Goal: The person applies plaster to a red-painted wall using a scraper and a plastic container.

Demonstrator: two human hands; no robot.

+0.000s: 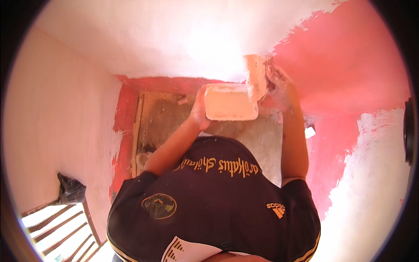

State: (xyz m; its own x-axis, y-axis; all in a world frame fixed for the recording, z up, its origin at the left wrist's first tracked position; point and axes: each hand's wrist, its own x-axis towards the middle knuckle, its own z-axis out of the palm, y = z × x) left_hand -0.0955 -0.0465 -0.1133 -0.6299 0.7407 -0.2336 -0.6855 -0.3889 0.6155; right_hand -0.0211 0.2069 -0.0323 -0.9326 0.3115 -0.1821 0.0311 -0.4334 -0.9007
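Note:
My left hand [199, 110] grips the left side of a shallow rectangular tub [231, 118] with rounded corners. Pale, cream-looking paste fills it with a smooth surface. In my right hand [286, 91], fingers wrapped round its dark handle side, is a wide, flat putty knife [256, 75] smeared with the same pale paste. The blade stands upright beside the tub, its lower end over the tub's right corner. Its upper end is close to the wall; whether it touches is unclear. Ahead, the wall [174, 50] is coated white, meeting bare pink wall [345, 56] along a ragged edge.
A worn brown floor [166, 118] lies below, with a pink band along the wall's foot. A barred window [61, 227] with a black plastic bag [72, 190] above it is at lower left. The right wall carries a white patch [379, 166]. Something small and white [310, 132] is near my right forearm.

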